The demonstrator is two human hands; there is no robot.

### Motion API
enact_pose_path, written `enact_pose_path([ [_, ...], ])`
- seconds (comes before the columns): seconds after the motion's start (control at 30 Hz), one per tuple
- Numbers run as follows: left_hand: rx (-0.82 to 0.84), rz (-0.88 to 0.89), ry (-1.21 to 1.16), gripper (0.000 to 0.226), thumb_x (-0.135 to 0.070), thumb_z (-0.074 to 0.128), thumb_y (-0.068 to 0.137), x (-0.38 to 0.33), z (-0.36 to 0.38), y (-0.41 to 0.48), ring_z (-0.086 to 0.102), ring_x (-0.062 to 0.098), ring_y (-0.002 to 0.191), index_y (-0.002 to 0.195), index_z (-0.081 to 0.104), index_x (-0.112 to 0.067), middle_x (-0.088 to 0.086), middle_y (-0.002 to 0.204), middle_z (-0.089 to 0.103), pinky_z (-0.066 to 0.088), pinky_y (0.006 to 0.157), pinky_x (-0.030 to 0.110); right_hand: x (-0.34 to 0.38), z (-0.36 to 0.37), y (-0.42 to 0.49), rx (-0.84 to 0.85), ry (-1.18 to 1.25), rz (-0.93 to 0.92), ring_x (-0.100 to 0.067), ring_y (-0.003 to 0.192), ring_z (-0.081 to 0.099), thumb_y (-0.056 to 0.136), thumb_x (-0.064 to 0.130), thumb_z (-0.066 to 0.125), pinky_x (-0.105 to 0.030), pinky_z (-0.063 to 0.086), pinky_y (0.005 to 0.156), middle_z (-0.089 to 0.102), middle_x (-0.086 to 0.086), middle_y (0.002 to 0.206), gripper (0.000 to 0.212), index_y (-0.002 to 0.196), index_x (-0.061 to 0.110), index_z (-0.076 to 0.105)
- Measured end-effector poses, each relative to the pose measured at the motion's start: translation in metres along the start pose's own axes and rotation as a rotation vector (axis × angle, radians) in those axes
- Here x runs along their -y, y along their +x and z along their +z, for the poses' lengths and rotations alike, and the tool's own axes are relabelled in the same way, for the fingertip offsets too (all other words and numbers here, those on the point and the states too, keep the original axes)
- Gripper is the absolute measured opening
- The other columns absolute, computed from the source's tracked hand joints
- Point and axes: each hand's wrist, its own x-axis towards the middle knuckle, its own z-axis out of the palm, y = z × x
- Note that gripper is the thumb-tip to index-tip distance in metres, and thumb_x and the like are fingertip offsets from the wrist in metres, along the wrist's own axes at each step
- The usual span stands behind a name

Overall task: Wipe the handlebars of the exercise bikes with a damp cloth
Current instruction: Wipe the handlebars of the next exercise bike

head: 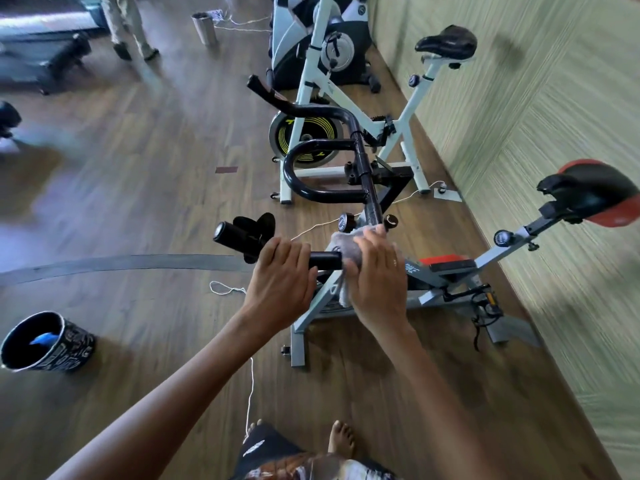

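The left hand curls tight round the near bike's black handlebar to hold it steady, and the right hand wraps the grey cloth round the bar just beside it, so press and rub all round.

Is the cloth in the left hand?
No, the right hand holds the cloth on the handlebar, while the left hand grips the handlebar bare.

bucket on floor left of near bike | second bike behind it | wall right
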Motion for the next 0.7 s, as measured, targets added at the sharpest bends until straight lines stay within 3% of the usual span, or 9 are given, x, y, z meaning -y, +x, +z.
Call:
enact_pose_path([
  [0.07, -0.028, 0.008, 0.004, 0.042, -0.031, 0.031, 0.097, 0.001, 0.002, -0.001, 0.057, 0.029, 0.094, 0.111, 0.060, -0.002, 0.012, 0.100, 0.064, 0.030, 0.102, 0.041, -0.012, -0.012, 0.023, -0.014, 0.138, 0.103, -0.021, 0.135, 0.041, 0.103, 0.035, 0.025, -0.042, 0.037, 0.111, 0.044, -0.011, 0.146, 0.044, 0.135, 0.011, 0.043],
  [0.13, -0.032, -0.006, -0.006, 0.042, -0.030, 0.030, 0.098, 0.000, 0.003, 0.000, 0.055, 0.029, 0.093, 0.110, 0.059, -0.002, 0.012, 0.099, 0.063, 0.031, 0.101, 0.041, -0.015, -0.026, 0.048, 0.031, 0.357, 0.180, -0.003, 0.117, 0.047, 0.104, 0.029, 0.027, -0.015, 0.042, 0.098, 0.046, -0.007, 0.142, 0.040, 0.140, 0.015, 0.039],
  [0.2, -0.032, -0.012, -0.011, 0.043, -0.030, 0.028, 0.099, -0.001, 0.003, 0.000, 0.055, 0.029, 0.093, 0.110, 0.059, -0.002, 0.012, 0.098, 0.062, 0.032, 0.101, 0.041, -0.011, -0.029, 0.051, 0.088, 0.429, 0.200, 0.008, 0.122, 0.034, 0.106, 0.021, 0.028, 0.007, 0.021, 0.095, 0.036, -0.007, 0.151, 0.041, 0.146, 0.015, 0.034],
  [0.23, -0.039, -0.008, -0.009, 0.042, -0.030, 0.028, 0.099, -0.001, 0.004, 0.000, 0.054, 0.029, 0.092, 0.110, 0.059, -0.003, 0.011, 0.098, 0.062, 0.032, 0.100, 0.041, -0.009, -0.026, 0.043, 0.098, 0.405, 0.197, 0.003, 0.136, 0.023, 0.106, 0.021, 0.027, 0.004, 0.011, 0.103, 0.025, -0.007, 0.158, 0.043, 0.148, 0.015, 0.031],
  [0.3, -0.069, -0.002, -0.007, 0.040, -0.029, 0.029, 0.099, 0.000, 0.005, -0.001, 0.054, 0.028, 0.090, 0.107, 0.058, -0.004, 0.011, 0.096, 0.061, 0.032, 0.098, 0.041, 0.001, -0.017, 0.018, 0.096, 0.316, 0.160, -0.010, 0.149, 0.003, 0.105, 0.027, 0.023, -0.017, 0.004, 0.116, 0.009, -0.004, 0.163, 0.047, 0.151, 0.017, 0.027],
  [0.4, -0.143, -0.001, 0.002, 0.035, -0.028, 0.033, 0.098, 0.000, 0.009, 0.000, 0.054, 0.028, 0.087, 0.103, 0.058, -0.005, 0.011, 0.095, 0.061, 0.033, 0.095, 0.040, -0.002, -0.011, 0.028, 0.140, 0.263, 0.163, -0.017, 0.150, 0.000, 0.104, 0.027, 0.023, -0.032, 0.008, 0.121, 0.008, -0.005, 0.163, 0.048, 0.150, 0.013, 0.029],
  [0.53, -0.206, 0.041, -0.003, 0.031, -0.026, 0.036, 0.097, 0.006, 0.008, 0.000, 0.055, 0.027, 0.083, 0.099, 0.060, -0.006, 0.010, 0.090, 0.062, 0.034, 0.094, 0.040, -0.009, -0.019, 0.079, 0.266, 0.153, 0.211, -0.018, 0.149, 0.010, 0.104, 0.022, 0.030, -0.034, 0.017, 0.118, 0.011, -0.006, 0.162, 0.047, 0.149, 0.011, 0.031],
  [0.63, -0.280, 0.088, 0.004, 0.027, -0.023, 0.039, 0.096, 0.007, 0.014, -0.003, 0.053, 0.025, 0.076, 0.091, 0.062, -0.009, 0.007, 0.083, 0.060, 0.035, 0.088, 0.038, -0.004, -0.017, 0.068, 0.252, 0.073, 0.178, -0.014, 0.149, 0.008, 0.103, 0.024, 0.030, -0.035, 0.018, 0.121, 0.014, 0.000, 0.162, 0.045, 0.146, 0.012, 0.039],
  [0.7, -0.320, 0.075, 0.024, 0.031, -0.024, 0.037, 0.097, 0.008, 0.019, 0.000, 0.053, 0.024, 0.074, 0.089, 0.063, -0.010, 0.006, 0.080, 0.060, 0.035, 0.086, 0.039, -0.001, -0.014, 0.049, 0.156, 0.074, 0.100, -0.012, 0.148, 0.009, 0.102, 0.022, 0.032, -0.021, 0.009, 0.117, 0.024, 0.002, 0.159, 0.042, 0.137, 0.010, 0.050],
])
